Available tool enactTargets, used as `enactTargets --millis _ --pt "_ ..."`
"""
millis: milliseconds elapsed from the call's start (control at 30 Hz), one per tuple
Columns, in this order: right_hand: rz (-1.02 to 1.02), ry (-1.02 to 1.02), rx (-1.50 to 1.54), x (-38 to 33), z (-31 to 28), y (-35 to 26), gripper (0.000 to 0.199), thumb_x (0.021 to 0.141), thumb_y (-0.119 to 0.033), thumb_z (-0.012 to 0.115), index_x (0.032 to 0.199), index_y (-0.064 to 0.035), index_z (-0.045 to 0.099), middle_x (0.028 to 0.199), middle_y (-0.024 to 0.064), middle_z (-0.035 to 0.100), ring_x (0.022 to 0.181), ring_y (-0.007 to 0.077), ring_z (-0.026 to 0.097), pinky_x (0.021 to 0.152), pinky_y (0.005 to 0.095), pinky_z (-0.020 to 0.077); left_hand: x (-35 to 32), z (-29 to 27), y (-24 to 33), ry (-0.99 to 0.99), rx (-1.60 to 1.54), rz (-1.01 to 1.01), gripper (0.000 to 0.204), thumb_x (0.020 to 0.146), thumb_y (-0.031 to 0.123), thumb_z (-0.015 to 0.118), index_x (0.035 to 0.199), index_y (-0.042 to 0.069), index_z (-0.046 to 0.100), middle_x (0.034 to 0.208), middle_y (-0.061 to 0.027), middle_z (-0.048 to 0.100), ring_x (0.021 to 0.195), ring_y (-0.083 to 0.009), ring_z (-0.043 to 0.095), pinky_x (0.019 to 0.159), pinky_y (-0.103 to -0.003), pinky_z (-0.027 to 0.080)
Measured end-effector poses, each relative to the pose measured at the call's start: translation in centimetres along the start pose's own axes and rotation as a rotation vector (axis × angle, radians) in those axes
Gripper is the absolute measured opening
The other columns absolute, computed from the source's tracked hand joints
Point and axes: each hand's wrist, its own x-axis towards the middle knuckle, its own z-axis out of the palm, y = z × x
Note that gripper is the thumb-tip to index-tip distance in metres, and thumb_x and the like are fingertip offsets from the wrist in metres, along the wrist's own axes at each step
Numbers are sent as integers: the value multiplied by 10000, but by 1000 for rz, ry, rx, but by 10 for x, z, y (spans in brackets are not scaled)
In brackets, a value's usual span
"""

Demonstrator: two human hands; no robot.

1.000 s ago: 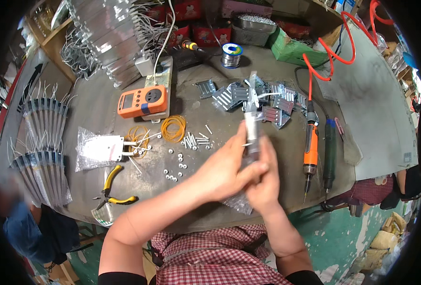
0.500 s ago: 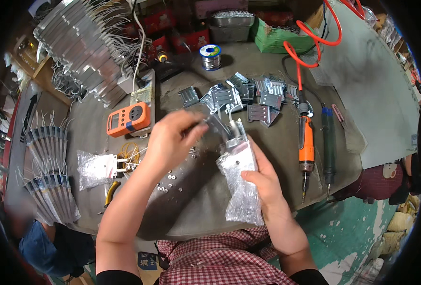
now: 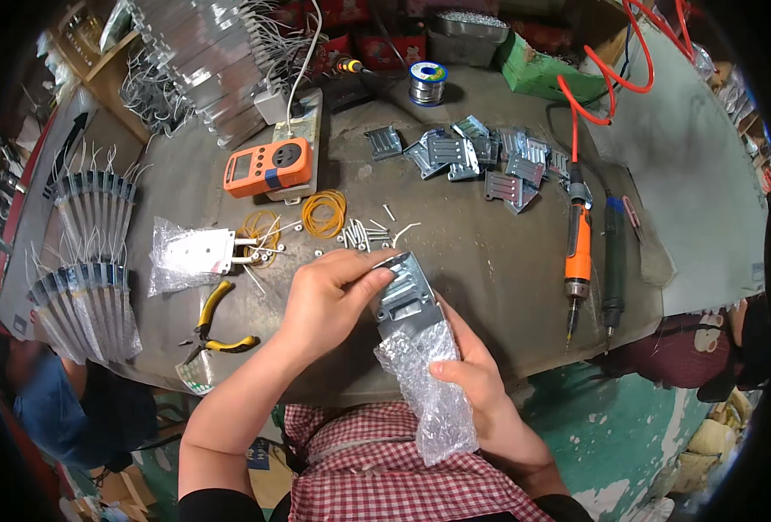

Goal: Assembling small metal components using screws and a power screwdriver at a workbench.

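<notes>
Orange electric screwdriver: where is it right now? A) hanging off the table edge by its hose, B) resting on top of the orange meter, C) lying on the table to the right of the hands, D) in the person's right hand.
C: the orange electric screwdriver lies flat on the table, tip toward the person, beside a dark green one; the right hand holds bubble wrap instead.

Even, fairly bright daylight-like light falls on the grey bench (image 3: 490, 261), leaving only soft shadows under the hands and small glints on the bubble wrap (image 3: 433, 391), while the sharp centre gives way to strong fisheye bending, slight softness and a black rim.
</notes>
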Motion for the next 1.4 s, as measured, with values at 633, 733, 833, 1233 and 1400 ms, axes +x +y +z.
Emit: enactTargets --millis 633,733,833,1233,1400 --pt "49 126 -27 -23 21 9 845 649 -80 581 1385 16 178 1223 185 459 1075 273 528 923 374 428 -22 -8 -8 -2 52 320 270 727 101 678 994 65 662 635 -62 510 598 -207 467 588 -314 404" --pt "-24 99 -23 -26 14 12 804 676 -40 547 1386 14 174 1233 182 456 1092 256 516 940 367 412 -19 8 -3 293 269 468 325 672 121 726 976 71 622 742 -79 512 627 -239 494 596 -335 417" --pt "-186 196 -335 -33 10 29 763 711 43 511 1390 24 163 1319 166 378 1210 247 411 1008 358 320 -44 28 0 135 27 152 267 685 131 720 892 47 574 740 -100 514 662 -270 523 595 -361 428" --pt "-683 998 -2027 -14 -76 -75 450 742 -36 611 1178 -44 499 1036 160 491 950 328 485 856 421 399 -71 60 -5 -42 -286 -124 125 881 124 504 825 12 515 726 -132 498 636 -286 517 601 -346 428" --pt "-422 994 -1902 -2 -128 -107 718 729 -4 606 1366 -94 287 1036 146 495 917 346 500 821 425 417 -72 61 -6 -10 -260 -111 107 869 110 510 816 17 514 727 -138 510 643 -310 530 588 -364 433"
